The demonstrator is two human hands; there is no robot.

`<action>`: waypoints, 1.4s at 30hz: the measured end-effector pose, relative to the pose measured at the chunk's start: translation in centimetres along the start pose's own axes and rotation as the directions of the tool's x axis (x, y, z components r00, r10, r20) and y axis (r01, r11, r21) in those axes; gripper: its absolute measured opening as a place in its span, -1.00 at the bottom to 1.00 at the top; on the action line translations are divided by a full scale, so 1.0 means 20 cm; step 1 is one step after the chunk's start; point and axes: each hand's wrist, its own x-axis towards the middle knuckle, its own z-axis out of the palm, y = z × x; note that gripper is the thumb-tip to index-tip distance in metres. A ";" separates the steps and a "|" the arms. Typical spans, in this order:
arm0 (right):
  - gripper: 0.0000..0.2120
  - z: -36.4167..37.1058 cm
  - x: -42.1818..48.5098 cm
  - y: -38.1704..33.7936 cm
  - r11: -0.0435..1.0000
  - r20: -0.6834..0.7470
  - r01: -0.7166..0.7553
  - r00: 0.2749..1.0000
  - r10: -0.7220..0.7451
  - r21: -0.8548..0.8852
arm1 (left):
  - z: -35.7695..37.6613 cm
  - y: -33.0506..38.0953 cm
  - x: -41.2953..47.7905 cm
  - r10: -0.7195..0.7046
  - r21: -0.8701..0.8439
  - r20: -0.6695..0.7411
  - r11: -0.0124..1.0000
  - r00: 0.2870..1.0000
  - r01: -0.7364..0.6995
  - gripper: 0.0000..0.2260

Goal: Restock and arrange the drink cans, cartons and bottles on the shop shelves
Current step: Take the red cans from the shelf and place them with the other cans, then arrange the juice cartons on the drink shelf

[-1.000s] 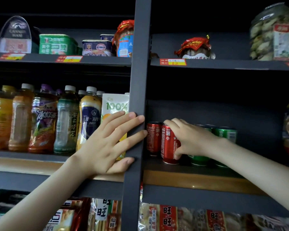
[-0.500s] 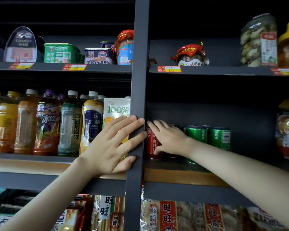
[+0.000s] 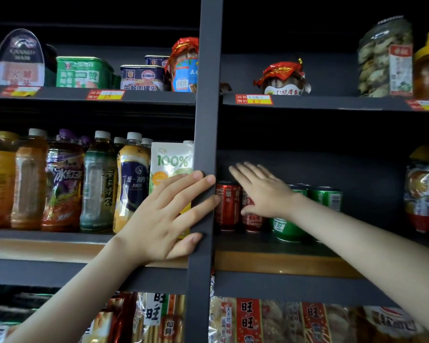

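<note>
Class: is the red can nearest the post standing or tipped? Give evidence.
Standing upright: the red can has its rim on top, its base on the shelf, sides vertical.

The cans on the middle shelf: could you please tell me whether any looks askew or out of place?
Nothing is spilled or tipped. One green metal drink can stands further forward than the red metal drink cans beside it, so the front row looks uneven.

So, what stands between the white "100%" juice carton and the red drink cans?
The dark grey upright shelf post, as the head view shows; the left hand rests flat on it.
</note>
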 end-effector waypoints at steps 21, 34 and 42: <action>-0.50 -0.35 -0.43 -0.79 0.922 -0.748 0.166 0.643 0.167 0.349 | -0.43 0.07 -0.17 -0.510 0.239 0.181 0.852 0.841 0.465 -0.62; -0.08 -0.39 0.30 -1.05 0.721 -0.080 -0.482 0.802 0.591 0.498 | -0.56 -0.35 -0.61 -0.583 0.330 0.151 0.791 0.798 0.516 -0.67; 0.12 -0.31 0.52 -1.02 0.523 0.077 -0.684 0.641 0.764 0.509 | -0.49 -0.50 -0.74 -0.513 0.206 0.201 0.855 0.835 0.476 -0.70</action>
